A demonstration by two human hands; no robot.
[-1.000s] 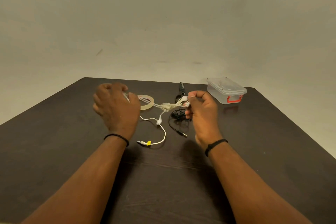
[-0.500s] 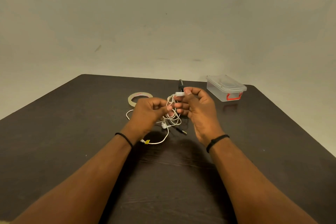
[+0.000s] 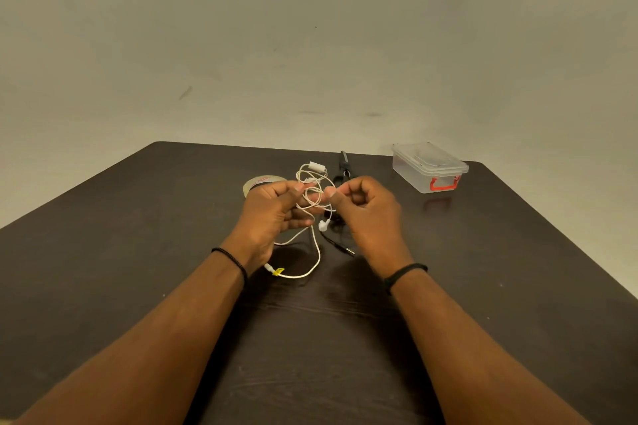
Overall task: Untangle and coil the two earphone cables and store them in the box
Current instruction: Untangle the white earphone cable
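The white earphone cable (image 3: 312, 198) hangs in loose loops between my two hands above the dark table (image 3: 138, 252). My left hand (image 3: 276, 214) pinches the loops from the left. My right hand (image 3: 366, 210) pinches a strand of the same cable from the right. The cable's tail runs down to the table and ends in a plug with a yellow tag (image 3: 278, 271). The black earphone cable (image 3: 340, 243) lies on the table under my right hand, its plug pointing right. The clear lidded box (image 3: 428, 167) with a red latch stands at the back right.
A roll of tape (image 3: 260, 181) lies flat behind my left hand. A black tool (image 3: 343, 162) lies near the table's far edge, between the tape and the box. A plain wall rises behind the table.
My hands came together from a wide spread, then eased slightly apart. The white cable went from a stretched line to loose loops bunched between them.
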